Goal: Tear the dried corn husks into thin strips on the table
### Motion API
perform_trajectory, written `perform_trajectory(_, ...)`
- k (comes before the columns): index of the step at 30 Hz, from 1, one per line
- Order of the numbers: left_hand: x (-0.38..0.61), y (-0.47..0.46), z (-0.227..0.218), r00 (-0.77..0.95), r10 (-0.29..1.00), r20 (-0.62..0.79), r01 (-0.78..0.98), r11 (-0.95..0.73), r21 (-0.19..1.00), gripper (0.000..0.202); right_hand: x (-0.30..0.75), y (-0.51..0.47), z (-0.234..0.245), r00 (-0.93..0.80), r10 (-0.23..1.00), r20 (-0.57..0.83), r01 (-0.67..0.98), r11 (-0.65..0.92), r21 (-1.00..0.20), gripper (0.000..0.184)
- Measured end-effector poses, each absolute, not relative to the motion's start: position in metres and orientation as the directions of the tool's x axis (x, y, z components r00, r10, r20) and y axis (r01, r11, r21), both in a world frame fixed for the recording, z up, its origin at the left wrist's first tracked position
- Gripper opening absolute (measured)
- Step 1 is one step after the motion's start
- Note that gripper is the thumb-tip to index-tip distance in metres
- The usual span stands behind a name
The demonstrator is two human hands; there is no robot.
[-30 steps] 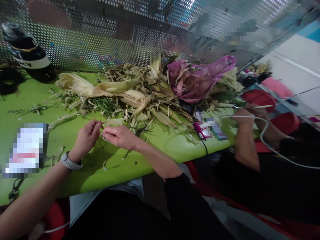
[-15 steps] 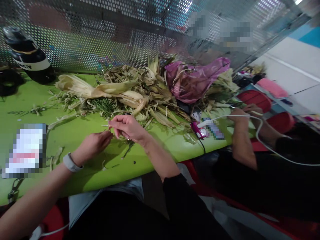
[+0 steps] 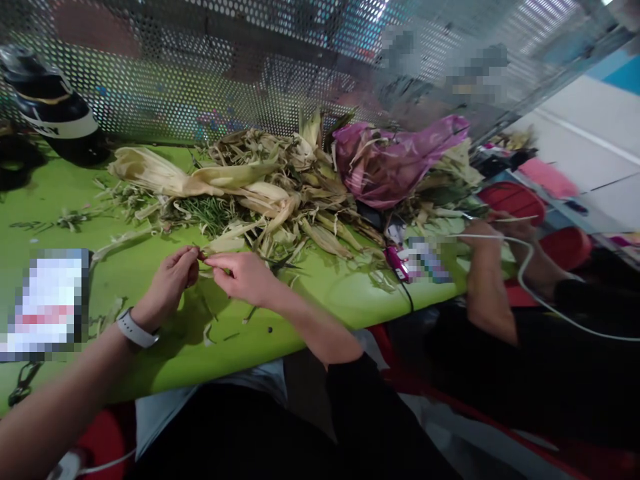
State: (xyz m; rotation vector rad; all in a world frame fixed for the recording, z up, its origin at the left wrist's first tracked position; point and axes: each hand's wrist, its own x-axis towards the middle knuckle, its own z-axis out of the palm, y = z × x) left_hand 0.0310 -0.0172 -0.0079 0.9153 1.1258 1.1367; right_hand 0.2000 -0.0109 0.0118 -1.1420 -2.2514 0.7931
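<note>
My left hand (image 3: 175, 275), with a pale watch band on its wrist, is closed in a pinch above the green table (image 3: 180, 363). Fingertip to fingertip with it, my right hand (image 3: 245, 275) is pinched too. Between the two sits something small and dark that I cannot make out. Just behind them lies a heap of dried corn husks (image 3: 270, 197) mixed with green and brown plant scraps. One long pale husk (image 3: 155, 175) stretches along the heap's left side. Thin bits of stalk and leaf are scattered on the tabletop below my hands.
A dark bottle (image 3: 60, 120) stands at the back left, with a phone (image 3: 47, 300) in front. A purple plastic bag (image 3: 385, 167) rests on the heap's right side. Beside a pink device (image 3: 397, 263) runs a white cable (image 3: 523, 273). Another person's hands (image 3: 483, 235) work at the right.
Both my hands have shifted left and slightly away from me, and their fingertips now meet by the heap's edge. My right hand's fingers have turned to point left.
</note>
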Motion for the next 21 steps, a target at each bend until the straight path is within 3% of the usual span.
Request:
perform_trajectory(6,0.029,-0.016,-0.009,0.022,0.984,-0.176,-0.242,0.176,0.954,0.019,0.194,-0.01,0.007,-0.539,0.836,0.102,0.551,0.441,-0.708,0.041)
perform_trajectory(10,0.03,-0.017,-0.005,0.048,0.977,-0.207,-0.296,0.212,0.931,0.022,0.189,-0.01,-0.002,-0.511,0.842,0.172,0.509,0.459,-0.728,0.052)
perform_trajectory(21,0.03,-0.026,0.009,0.326,0.896,-0.301,-0.425,0.423,0.8,0.029,0.188,0.011,-0.021,-0.51,0.84,0.185,0.35,0.399,-0.847,0.032)
